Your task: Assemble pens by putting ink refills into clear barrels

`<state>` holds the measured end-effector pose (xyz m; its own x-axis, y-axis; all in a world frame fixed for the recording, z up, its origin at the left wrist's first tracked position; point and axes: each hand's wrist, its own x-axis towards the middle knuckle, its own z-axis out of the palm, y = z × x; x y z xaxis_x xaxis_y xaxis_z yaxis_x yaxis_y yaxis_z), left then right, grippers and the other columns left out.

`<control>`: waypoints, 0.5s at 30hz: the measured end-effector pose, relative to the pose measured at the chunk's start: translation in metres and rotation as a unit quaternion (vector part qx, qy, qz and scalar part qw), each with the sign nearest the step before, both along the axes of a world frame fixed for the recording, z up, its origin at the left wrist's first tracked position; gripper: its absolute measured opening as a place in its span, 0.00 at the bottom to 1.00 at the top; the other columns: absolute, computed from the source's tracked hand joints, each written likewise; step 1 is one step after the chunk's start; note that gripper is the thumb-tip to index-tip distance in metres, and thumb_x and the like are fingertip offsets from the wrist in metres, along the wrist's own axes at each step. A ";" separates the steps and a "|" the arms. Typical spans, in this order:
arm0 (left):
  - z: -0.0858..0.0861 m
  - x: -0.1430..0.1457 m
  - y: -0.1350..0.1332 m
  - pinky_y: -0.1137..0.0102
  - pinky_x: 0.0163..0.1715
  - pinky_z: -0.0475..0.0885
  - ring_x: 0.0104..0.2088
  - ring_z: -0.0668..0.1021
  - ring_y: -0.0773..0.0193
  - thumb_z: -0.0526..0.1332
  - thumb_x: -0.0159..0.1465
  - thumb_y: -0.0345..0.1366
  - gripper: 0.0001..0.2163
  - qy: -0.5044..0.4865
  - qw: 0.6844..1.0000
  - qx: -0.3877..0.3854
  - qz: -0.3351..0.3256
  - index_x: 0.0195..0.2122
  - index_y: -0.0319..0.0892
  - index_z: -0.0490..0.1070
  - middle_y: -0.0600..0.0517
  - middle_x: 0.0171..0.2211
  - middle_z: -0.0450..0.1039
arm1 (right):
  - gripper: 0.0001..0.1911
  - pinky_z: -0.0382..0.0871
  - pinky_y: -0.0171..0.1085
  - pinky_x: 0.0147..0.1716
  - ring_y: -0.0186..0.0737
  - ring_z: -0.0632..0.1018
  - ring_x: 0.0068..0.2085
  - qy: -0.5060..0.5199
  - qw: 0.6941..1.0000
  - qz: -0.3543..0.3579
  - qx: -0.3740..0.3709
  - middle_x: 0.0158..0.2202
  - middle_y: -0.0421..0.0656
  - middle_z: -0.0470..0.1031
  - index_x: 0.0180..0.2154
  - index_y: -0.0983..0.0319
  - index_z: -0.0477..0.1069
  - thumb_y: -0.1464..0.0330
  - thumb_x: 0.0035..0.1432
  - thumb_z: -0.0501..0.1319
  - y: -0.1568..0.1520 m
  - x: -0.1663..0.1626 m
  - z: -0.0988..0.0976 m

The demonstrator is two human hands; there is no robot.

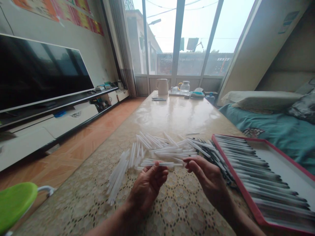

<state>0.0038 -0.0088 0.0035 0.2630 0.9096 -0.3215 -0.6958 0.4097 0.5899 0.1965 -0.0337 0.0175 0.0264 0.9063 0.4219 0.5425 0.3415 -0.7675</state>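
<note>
My left hand (150, 183) is closed around a translucent white pen barrel (168, 164), thumb on top, held level above the table. Its open end points toward my right hand (208, 178), which is closed in a pinch close to that end. What the right fingertips hold is too small to make out. Beyond both hands lies a loose heap of white pen barrels (169, 151), with another bunch of barrels (118, 178) to the left. Thin dark pen parts (219, 160) lie partly hidden behind the right hand.
On the right stands a shallow box with a pinkish-red rim (242, 193), holding a row of pens (265, 173) with dark ends. A pitcher (162, 87), a glass jug (185, 87) and a tissue pack (197, 94) are at the table's far end. A green stool (18, 203) is left.
</note>
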 end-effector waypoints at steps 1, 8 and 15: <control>0.001 -0.001 0.001 0.77 0.27 0.76 0.25 0.80 0.67 0.59 0.61 0.25 0.04 -0.015 1.000 -0.011 0.014 0.30 0.35 0.73 0.47 0.26 0.79 | 0.12 0.66 0.36 0.33 0.39 0.74 0.32 -0.020 0.999 -0.047 0.001 0.30 0.42 0.73 0.35 0.61 0.71 0.64 0.62 0.52 0.003 0.009 -0.001; 0.006 -0.003 0.003 0.75 0.27 0.76 0.25 0.80 0.66 0.56 0.62 0.25 0.08 -0.022 1.000 -0.013 0.018 0.31 0.33 0.74 0.45 0.26 0.79 | 0.08 0.63 0.43 0.42 0.48 0.72 0.42 -0.342 0.921 -0.185 -0.034 0.34 0.47 0.72 0.33 0.61 0.71 0.74 0.55 0.54 0.018 0.061 -0.018; 0.000 -0.001 0.001 0.73 0.28 0.76 0.26 0.80 0.64 0.57 0.62 0.27 0.06 0.055 0.998 0.006 0.007 0.31 0.34 0.73 0.45 0.26 0.79 | 0.07 0.64 0.40 0.40 0.45 0.72 0.40 -0.389 0.904 -0.156 -0.083 0.34 0.46 0.70 0.34 0.61 0.69 0.73 0.54 0.54 0.017 0.051 -0.025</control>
<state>0.0029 -0.0075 0.0036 0.2139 0.9169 -0.3370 -0.6322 0.3929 0.6679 0.2475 -0.0165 -0.0077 0.0454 0.9587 0.2808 0.9903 -0.0062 -0.1391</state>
